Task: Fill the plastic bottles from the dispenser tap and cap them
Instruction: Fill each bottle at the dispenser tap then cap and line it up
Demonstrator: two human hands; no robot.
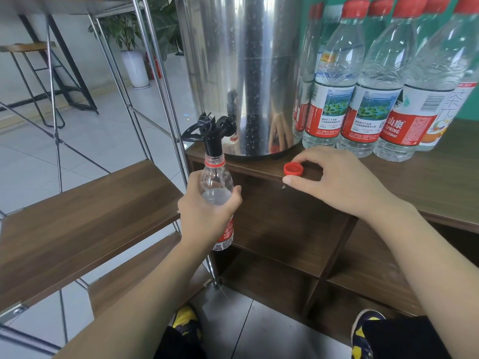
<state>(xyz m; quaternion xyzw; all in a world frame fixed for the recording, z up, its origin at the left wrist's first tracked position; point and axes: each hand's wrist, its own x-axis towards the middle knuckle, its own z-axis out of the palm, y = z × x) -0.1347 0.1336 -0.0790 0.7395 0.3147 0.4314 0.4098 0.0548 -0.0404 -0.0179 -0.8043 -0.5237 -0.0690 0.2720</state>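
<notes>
Steel urn, one bottle under the tap

Steel is filling the top of the view: the urn (243, 73) is standing on a brown wooden cabinet (427, 193), and its black tap (210, 130) is jutting out past the cabinet's left edge. Directly below the tap, the left hand (204, 213) is holding an open bottle (216, 187) upright, with its mouth right at the spout. The fingers are wrapping round the bottle's middle, the thumb showing on the side nearer the urn. Clear water is standing in the bottle up to about its shoulder.

Right of the tap, on the cabinet's front edge just before the urn's base, a red cap (293, 169) is lying open side up. The right hand (337, 180) is reaching over it, its fingers curling loosely around the cap, fingertips at the rim and thumb on the cabinet edge just in front; whether it is actually pinching the cap I cannot tell.

Right of the urn, a row of capped bottles (363, 99) with red lids is standing on the cabinet, touching one another. Left of the tap, a wooden shelf (85, 216) on a metal frame is sitting lower than the cabinet top
</notes>
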